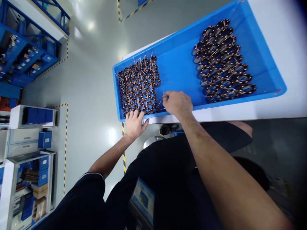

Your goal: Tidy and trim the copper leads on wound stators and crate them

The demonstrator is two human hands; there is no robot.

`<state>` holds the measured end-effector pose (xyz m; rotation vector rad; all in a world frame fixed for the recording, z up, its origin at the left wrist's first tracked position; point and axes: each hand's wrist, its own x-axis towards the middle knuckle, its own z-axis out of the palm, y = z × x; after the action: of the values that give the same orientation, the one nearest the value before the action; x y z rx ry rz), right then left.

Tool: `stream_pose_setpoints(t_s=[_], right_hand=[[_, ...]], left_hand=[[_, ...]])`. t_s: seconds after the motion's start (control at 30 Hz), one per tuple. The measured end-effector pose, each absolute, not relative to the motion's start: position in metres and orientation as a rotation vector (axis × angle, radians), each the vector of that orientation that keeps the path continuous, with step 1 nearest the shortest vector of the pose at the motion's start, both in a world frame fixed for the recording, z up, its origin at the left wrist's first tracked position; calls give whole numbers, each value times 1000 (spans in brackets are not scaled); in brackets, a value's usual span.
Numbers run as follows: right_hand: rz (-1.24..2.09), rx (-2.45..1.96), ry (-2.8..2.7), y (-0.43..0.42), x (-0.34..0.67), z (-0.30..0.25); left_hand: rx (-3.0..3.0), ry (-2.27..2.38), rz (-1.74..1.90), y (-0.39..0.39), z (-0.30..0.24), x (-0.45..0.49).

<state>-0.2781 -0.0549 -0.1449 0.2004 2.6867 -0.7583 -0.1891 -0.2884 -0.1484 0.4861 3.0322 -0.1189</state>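
Note:
Copper-wound ring coils (139, 84) with loose wire ends stand in packed rows at the left end of a long blue tray (177, 70). My left hand (134, 124) reaches over the tray's near wall at that end. Its fingers rest on the nearest coils, with the thumb held apart outside the rim. Just right of this group is my right hand (178, 103), closed in a pinch over the near part of the tray. A thin copper wire end (160, 102) runs up to its fingertips. The fingertips partly hide the pinch.
A second group of larger-looking coils (220, 64) leans in overlapping rows at the tray's right end. The tray sits on a white table (283, 19). Blue shelving (26, 54) and a rack with bins (33, 185) stand across the grey floor at left.

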Motion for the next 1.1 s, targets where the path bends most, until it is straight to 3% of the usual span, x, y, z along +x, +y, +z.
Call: stream_pose_setpoints(t_s=[0.77, 1.1], right_hand=[[-789, 217, 2670, -55, -279, -140], [-828, 203, 2751, -54, -278, -145]], left_hand=[[463, 3025, -82, -287, -146, -191], [427, 3053, 127, -273, -100, -214]])
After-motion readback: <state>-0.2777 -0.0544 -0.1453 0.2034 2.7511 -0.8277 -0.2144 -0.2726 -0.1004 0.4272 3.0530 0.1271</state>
